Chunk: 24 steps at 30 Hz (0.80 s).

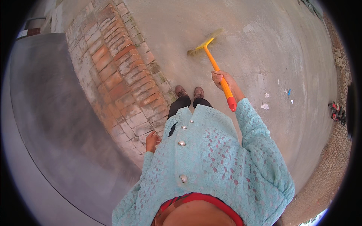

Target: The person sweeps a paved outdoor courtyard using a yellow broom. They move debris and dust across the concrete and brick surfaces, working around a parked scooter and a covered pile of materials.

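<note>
My right hand (222, 79) is wrapped round the orange handle of a broom (211, 58), just above its red end cap. The broom reaches forward and slightly left over the grey floor. Its yellow head and spread bristles are at the far end, and they look slightly blurred. My left hand (152, 141) hangs low beside my left hip, next to the hem of my light blue lace cardigan (211, 150). Its fingers are loosely bent and apart, with nothing visible in them.
A brick ledge (113, 71) runs along my left, with a dark grey surface (56, 94) beyond it. White paper scraps (265, 106) and a small blue scrap (289, 92) lie on the concrete floor (264, 45) to the right. Red and black objects (336, 113) lie by the brick wall (341, 67).
</note>
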Each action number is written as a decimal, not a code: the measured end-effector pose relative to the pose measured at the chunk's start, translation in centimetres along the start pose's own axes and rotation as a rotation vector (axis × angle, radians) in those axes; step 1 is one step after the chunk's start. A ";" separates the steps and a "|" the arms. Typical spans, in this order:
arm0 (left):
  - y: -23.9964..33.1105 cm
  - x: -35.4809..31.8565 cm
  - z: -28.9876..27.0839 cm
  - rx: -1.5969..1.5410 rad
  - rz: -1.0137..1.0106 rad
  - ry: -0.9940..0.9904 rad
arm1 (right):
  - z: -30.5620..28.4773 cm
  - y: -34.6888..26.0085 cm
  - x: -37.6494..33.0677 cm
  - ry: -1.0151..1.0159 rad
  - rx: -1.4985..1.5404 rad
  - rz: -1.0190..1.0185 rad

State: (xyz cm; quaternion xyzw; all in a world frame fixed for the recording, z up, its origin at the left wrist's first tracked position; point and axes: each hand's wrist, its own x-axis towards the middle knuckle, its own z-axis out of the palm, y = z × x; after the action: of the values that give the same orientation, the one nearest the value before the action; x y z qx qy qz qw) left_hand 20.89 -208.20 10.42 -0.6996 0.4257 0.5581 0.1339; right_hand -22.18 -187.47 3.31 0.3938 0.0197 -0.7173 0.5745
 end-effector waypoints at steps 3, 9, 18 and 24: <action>-0.1 2.5 -0.4 0.086 -0.009 -0.046 | -0.4 -0.6 -4.1 -0.035 -0.121 -0.165; 5.9 6.5 2.4 0.203 0.069 -0.187 | -1.3 3.2 -12.8 0.199 -0.452 -0.518; 9.5 8.6 5.4 0.376 0.048 -0.254 | -9.7 8.6 -21.8 0.862 -0.351 -0.922; 5.0 12.7 3.1 0.404 0.096 -0.245 | -19.3 9.3 -25.3 0.922 0.044 -0.972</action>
State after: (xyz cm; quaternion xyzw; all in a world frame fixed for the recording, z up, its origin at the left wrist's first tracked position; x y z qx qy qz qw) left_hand 15.33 -214.80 -0.53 -0.5648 0.5420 0.5480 0.2949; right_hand -3.12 -160.90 8.81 0.6179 0.4237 -0.6530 0.1108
